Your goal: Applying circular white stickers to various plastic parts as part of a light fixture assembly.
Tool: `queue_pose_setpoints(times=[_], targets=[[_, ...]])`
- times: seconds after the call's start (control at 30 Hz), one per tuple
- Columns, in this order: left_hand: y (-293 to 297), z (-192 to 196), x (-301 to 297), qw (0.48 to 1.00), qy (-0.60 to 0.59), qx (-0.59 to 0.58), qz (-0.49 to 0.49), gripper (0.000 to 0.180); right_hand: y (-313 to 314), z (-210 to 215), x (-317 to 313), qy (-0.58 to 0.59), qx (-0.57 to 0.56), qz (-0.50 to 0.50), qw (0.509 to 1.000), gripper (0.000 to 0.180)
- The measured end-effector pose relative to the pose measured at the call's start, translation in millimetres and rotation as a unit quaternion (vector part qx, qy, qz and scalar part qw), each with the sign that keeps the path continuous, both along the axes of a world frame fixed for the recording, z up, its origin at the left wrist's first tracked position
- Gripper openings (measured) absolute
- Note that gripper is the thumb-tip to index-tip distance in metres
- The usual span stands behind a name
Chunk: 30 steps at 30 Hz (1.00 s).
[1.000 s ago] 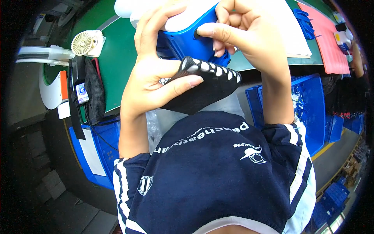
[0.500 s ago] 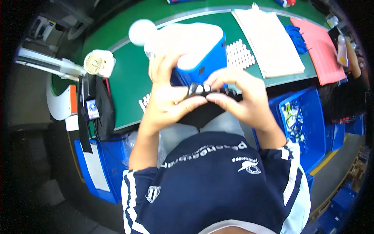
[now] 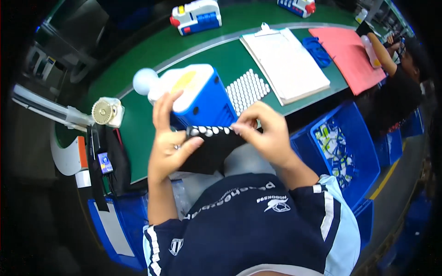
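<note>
Both hands hold a thin black sheet (image 3: pixel 207 152) with a row of white oval pieces along its upper edge; its exact kind I cannot tell. My left hand (image 3: pixel 168 145) pinches the left end with the thumb in front, and its upper fingers stick up. At the right end of the row, my right hand (image 3: pixel 264 133) pinches the edge between thumb and fingers. Just beyond the sheet stands a blue and white plastic housing (image 3: pixel 218 99) with a round white knob (image 3: pixel 146 81). Many small white pegs (image 3: pixel 248 92) stand in rows to its right.
On the green table (image 3: pixel 138 152) are a small fan (image 3: pixel 105 112), a clipboard with papers (image 3: pixel 290 69), blue straps (image 3: pixel 316 51) and a pink sheet (image 3: pixel 345 60). A blue bin (image 3: pixel 363 152) of small parts stands at right. Beyond it sits another person (image 3: pixel 391 92).
The view has shifted, so the table's far side shows more. My hands have moved apart along the black edge, and a longer row of white pieces now shows between them.
</note>
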<state>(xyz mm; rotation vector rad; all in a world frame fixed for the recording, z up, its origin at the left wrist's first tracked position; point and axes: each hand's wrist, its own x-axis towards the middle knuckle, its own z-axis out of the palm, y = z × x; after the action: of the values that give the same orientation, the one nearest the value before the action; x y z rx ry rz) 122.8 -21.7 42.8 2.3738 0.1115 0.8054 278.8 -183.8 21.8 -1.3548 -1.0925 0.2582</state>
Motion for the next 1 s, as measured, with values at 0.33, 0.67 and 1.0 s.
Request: queue_pose_setpoints(times=[0.33, 0.67, 1.0], targets=[[23.3, 10.6, -6.6, 0.985, 0.039, -0.061, -0.158, 0.027, -5.7, -107.7, -18.2, 0.467, -0.065, 0.152, 0.869, 0.009], [25.3, 5.7, -8.1, 0.976, 0.028, -0.124, -0.176, 0.026, -4.7, -107.2, -36.0, 0.47, -0.016, 0.188, 0.862, 0.01], [24.3, 5.5, -10.2, 0.98, 0.03, -0.12, -0.159, 0.028, -0.8, -113.6, -43.4, 0.455, 0.018, 0.176, 0.872, 0.009]])
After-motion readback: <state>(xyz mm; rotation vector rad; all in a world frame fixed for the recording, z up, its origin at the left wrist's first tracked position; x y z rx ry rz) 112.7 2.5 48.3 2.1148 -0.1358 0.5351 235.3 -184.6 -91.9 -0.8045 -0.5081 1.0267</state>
